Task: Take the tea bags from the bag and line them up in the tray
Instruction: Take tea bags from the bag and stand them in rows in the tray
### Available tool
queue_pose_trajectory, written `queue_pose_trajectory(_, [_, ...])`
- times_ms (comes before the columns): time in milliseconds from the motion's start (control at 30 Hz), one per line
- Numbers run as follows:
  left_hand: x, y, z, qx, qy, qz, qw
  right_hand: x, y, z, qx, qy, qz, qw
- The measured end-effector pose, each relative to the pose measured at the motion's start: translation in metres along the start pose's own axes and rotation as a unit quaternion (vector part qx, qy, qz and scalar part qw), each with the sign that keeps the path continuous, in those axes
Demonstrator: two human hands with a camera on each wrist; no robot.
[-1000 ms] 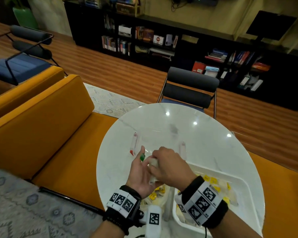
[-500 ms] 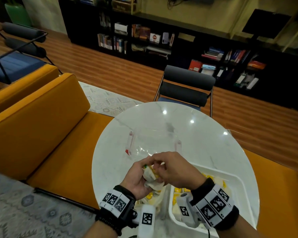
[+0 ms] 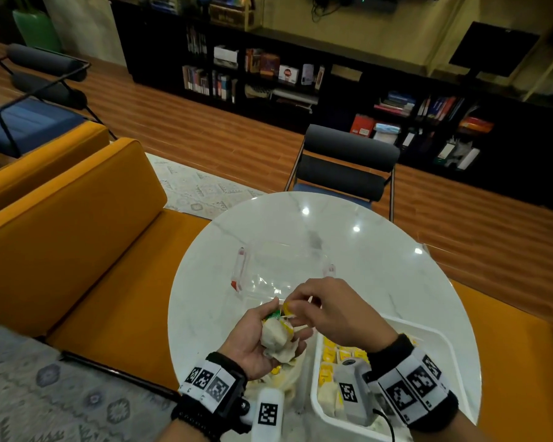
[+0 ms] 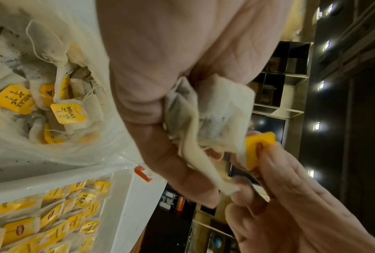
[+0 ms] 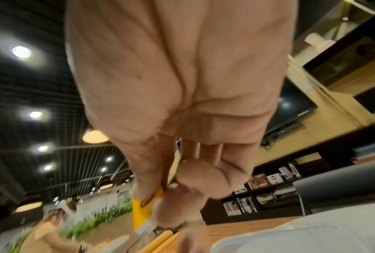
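Tea bags (image 4: 206,109) sit bunched in the left hand (image 3: 248,341), a crumpled pale wad held above the near edge of the round marble desk (image 3: 393,282). The left grip is curled round the wad, thumb pressed onto it from the side, as the left wrist view shows. The right hand (image 3: 336,314) meets it from the right; its grip pinches a yellow tag (image 4: 259,149) between thumb and fingertips, and one fingertip also touches a loose paper corner of the wad. In the right wrist view the tag (image 5: 143,205) shows as a yellow strip under the curled fingers, blurred.

Below the left hand lies the bag (image 4: 58,150), a clear plastic one, open, with more tea bags and yellow tags marked RELAX heaped inside. Just beside it, on the right, stands the white tray (image 3: 441,339), touching or nearly touching the bag; I cannot tell which. Tea bags with yellow tags lie in rows in the tray (image 4: 117,210), overlapping like tiles.

Farther back on the desk rests a clear lid (image 3: 281,269) with red clips, apart from both hands. Behind the desk stands a dark chair (image 3: 348,164); an orange sofa (image 3: 77,234) runs along the left. Both wrists carry bands with black-and-white markers.
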State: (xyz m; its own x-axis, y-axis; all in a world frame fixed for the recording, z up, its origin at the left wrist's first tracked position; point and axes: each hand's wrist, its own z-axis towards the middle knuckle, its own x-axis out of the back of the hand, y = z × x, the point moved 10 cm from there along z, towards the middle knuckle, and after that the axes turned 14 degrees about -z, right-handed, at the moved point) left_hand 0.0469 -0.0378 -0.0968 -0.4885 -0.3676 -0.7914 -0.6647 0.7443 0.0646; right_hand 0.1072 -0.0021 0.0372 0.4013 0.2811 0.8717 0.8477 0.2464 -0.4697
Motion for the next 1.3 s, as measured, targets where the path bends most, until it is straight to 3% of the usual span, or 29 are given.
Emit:
queue_pose_trajectory(200, [-0.002, 0.004, 0.0, -0.017, 0.002, 0.05, 0.999, 0.031, 0.009, -0.01, -0.037, 0.049, 0.115, 0.991])
queue_pose_trajectory(433, [-0.005, 0.004, -0.001, -0.028, 0.001, 0.11, 0.994, 0.066, -0.008, -0.021, -0.021, 0.098, 0.312, 0.945])
queue_pose_trajectory(700, [-0.008, -0.012, 0.005, 0.001, -0.016, 0.119, 0.993, 0.102, -0.037, -0.025, 0.028, 0.129, 0.334, 0.933])
queue_pose_trajectory(933, [-0.029, 0.011, -0.003, -0.098, -0.076, 0.154, 0.98, 0.134, -0.054, -0.036, 0.065, 0.166, 0.308, 0.935])
queue_pose_trajectory(1033, [-0.035, 0.047, -0.016, -0.219, -0.044, 0.202, 0.954, 0.142, -0.045, -0.033, 0.055, 0.184, 0.289, 0.938])
queue_pose_trajectory(1167, [-0.073, 0.08, -0.051, -0.359, -0.053, 0.35, 0.864, 0.143, -0.034, -0.031, 0.042, 0.189, 0.271, 0.943])
queue_pose_trajectory(1233, [-0.093, 0.078, -0.059, -0.376, -0.09, 0.401, 0.831, 0.142, -0.035, -0.032, 0.045, 0.186, 0.269, 0.944])
queue_pose_trajectory(1300, [-0.107, 0.059, -0.057, -0.323, -0.165, 0.427, 0.828, 0.141, -0.035, -0.033, 0.048, 0.182, 0.273, 0.943])
